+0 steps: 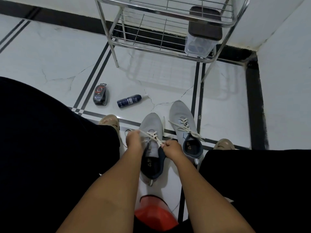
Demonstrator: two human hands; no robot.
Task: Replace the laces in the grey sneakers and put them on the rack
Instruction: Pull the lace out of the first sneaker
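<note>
Two grey sneakers stand side by side on the white tiled floor between my knees. The left sneaker (151, 125) is partly laced with a cream lace (152, 134). My left hand (133, 139) pinches one end of that lace at the shoe's left side. My right hand (171, 148) pinches the other end at the shoe's right eyelets. The right sneaker (180, 113) is fully laced, its cream lace tied and its ends lying loose. The metal wire rack (151, 36) stands farther ahead on the floor.
A clear plastic box with a dark lid (202, 41) sits on the rack's lower shelf at right. A black shoe-polish sponge (100, 95) and a dark blue spray bottle (128, 101) lie on the floor at left. An orange stool (155, 214) is under me.
</note>
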